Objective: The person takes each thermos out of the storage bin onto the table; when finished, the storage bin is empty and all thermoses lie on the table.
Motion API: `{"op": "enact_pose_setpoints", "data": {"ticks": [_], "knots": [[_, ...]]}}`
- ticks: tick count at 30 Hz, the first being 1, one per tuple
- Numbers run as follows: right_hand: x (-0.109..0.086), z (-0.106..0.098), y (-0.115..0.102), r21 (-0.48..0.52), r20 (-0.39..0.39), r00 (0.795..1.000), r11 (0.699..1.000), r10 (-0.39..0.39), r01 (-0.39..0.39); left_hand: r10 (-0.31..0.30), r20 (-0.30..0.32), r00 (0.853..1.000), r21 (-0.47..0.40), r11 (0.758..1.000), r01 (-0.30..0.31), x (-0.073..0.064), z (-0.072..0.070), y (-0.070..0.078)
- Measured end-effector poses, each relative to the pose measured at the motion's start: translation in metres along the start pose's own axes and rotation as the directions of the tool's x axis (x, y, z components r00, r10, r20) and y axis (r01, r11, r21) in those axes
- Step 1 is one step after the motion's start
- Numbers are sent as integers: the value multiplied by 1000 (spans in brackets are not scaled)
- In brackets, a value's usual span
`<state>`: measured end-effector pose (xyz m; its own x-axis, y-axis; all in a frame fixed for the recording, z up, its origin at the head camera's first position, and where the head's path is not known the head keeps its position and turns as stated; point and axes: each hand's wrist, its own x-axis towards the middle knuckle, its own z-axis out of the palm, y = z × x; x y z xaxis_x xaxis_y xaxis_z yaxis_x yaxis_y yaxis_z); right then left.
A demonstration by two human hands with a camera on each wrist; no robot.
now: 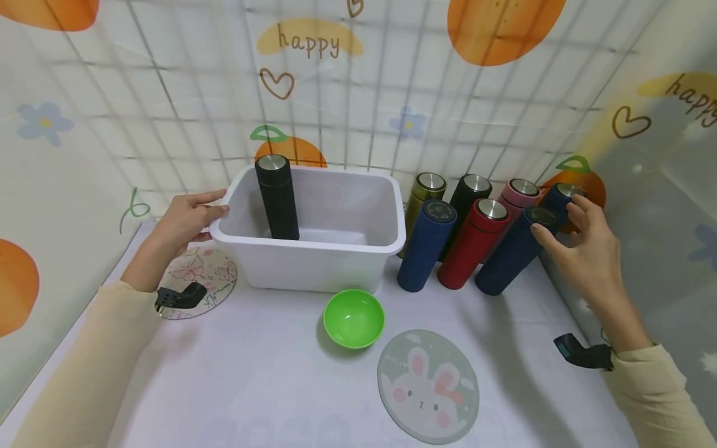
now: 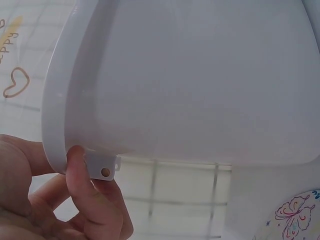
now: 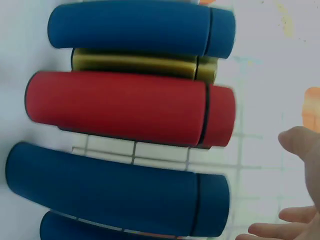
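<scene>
My left hand (image 1: 187, 219) grips the left end of a white plastic bin (image 1: 308, 267); in the left wrist view its fingers are curled at the rim (image 2: 57, 115). Inside the bin a black thermos (image 1: 278, 202) with a steel-topped lid stands near the left wall. On the right, my right hand (image 1: 590, 252) is spread beside the front navy thermos (image 1: 510, 258) and the rear navy thermos (image 1: 556, 198). From the right wrist view, its thumb and fingers are apart from the blue thermos (image 3: 110, 187).
Right of the bin stand a blue thermos (image 1: 424, 252), a red thermos (image 1: 469, 249), and gold (image 1: 416, 205), black (image 1: 465, 199) and pink (image 1: 516, 198) ones behind. A green bowl (image 1: 354, 318), a rabbit mat (image 1: 428, 386) and a butterfly mat (image 1: 215, 283) lie in front.
</scene>
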<state>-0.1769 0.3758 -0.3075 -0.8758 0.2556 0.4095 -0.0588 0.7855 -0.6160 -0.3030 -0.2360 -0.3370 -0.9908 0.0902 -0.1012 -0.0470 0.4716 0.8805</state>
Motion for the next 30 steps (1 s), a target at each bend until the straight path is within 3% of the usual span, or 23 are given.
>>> {"op": "enact_pose_setpoints", "data": {"ticks": [6,13,22,30], "knots": [[-17,-2,-22,19,-57,993,994,-107,108,2,-6,1000,5,1000,-2,0,0,0],[-32,2,-54,95,-111,967,966,-229,240,-6,-27,1000,16,1000,6,-2,-2,2],[-40,14,-85,129,-53,952,943,-303,307,0,-22,1000,4,1000,1,-2,-2,1],[-44,28,-103,227,-10,926,901,-377,369,-1,-13,1000,0,1000,1,0,0,-1]]}}
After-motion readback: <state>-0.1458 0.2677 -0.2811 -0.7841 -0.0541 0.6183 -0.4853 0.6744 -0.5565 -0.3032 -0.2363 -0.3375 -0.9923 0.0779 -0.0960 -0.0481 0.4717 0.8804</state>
